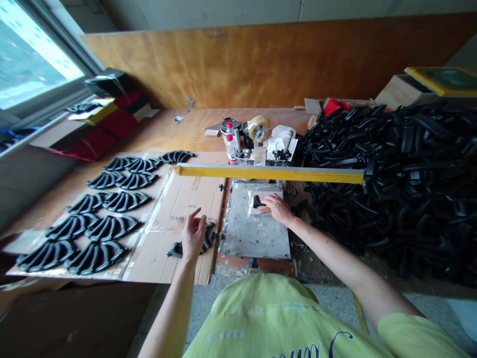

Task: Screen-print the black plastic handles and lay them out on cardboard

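Note:
On the grey metal plate [257, 233], a small black curved plastic part [257, 202] lies on a pale block [261, 211] near the plate's far end. My right hand [278, 209] has its fingertips closed on the right end of that part. My left hand [194, 232] hangs above the cardboard [194, 199] left of the plate, fingers apart and nothing visible in them. Beneath and beside it lie a few loose black curved parts [207, 242], partly hidden by the hand. Above the plate's far edge stretches a long yellow-sided bar or frame edge [268, 173].
A large heap of black parts [383, 189] covers the right side. Similar parts lie in fanned groups [114, 227] on the left. Behind the bar stand a red-capped bottle [231, 146], a tape roll [260, 129] and a tub [230, 124]. Boxes [100, 124] sit by the window.

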The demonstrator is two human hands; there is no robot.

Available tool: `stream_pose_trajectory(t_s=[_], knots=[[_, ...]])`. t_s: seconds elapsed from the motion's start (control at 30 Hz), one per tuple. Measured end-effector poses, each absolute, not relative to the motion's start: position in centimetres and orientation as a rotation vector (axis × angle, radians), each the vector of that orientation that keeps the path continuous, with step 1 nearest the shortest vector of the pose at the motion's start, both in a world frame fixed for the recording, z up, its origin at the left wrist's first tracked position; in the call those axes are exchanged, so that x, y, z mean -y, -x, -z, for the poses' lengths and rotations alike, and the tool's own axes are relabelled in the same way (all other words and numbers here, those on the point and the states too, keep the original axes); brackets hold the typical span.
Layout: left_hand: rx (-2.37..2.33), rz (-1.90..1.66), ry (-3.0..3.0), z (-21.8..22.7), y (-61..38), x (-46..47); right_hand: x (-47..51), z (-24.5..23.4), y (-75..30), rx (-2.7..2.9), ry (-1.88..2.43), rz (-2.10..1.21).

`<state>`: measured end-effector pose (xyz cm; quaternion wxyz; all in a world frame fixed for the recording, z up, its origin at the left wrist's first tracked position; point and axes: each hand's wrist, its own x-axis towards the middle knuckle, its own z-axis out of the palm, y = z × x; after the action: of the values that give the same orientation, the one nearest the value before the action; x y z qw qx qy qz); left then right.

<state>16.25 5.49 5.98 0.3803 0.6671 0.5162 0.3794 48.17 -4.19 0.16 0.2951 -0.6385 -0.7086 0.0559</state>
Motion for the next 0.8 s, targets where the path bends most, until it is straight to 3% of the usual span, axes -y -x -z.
stream_pose_trajectory(t_s=[0.13, 0.4, 0.67, 0.8], knots=[[-1.227, -1.028, -1.664, -9.0, -18.6, -6.3, 4.5, -0.1, -48.4, 1.927, 1.777, -0.104], [-0.798, -1.298, -1.473, -19.0, -26.2, -8.9, 2.7, -1.1, -47.6, 2.02, 1.755, -0.068], [-0.843, -1.224, -1.484, -19.2, -27.3, -8.5, 4.0, -1.1, -46.5, 2.24, 1.425, -0.219], [-0.872, -1.168, -1.506, -18.6, -26.0, -7.5, 7.4, -2.2, -48.3, 1.969, 1.5, -0.311]])
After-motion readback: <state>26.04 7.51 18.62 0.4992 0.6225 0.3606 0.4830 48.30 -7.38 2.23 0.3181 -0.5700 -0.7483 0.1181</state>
